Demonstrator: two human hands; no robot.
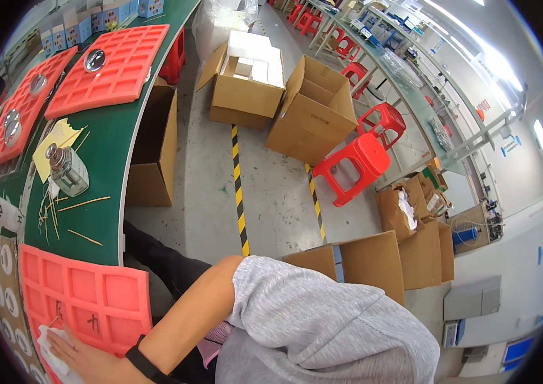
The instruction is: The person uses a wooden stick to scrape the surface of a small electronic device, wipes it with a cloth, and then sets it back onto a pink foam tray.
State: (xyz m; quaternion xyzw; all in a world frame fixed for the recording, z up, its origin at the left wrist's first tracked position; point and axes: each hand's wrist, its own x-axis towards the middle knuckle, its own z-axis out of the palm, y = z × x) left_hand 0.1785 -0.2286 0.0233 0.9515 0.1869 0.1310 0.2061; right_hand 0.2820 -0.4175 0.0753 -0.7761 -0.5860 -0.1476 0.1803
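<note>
My right hand (79,361), with a black band at the wrist, is at the lower left over a pink foam tray (127,291) with square pockets. Its fingers hold a crumpled white wipe (54,368) against the tray's near edge. A thin stick tip (57,317) shows just above the fingers; whether the hand grips it cannot be seen. Dark marks are drawn in two pockets beside the hand. My left hand is out of view. Up the green table stands a glass bottle (70,174) with a metal top, beside loose wooden sticks (84,203) and yellow paper (60,137).
Two more pink trays (108,89) (2,150) hold clear glass domes (94,61). A tray of round white pieces (9,301) lies left of my hand. Small blue boxes (78,27) line the table's far end. Cardboard boxes (313,125) and a red stool (361,160) stand on the floor.
</note>
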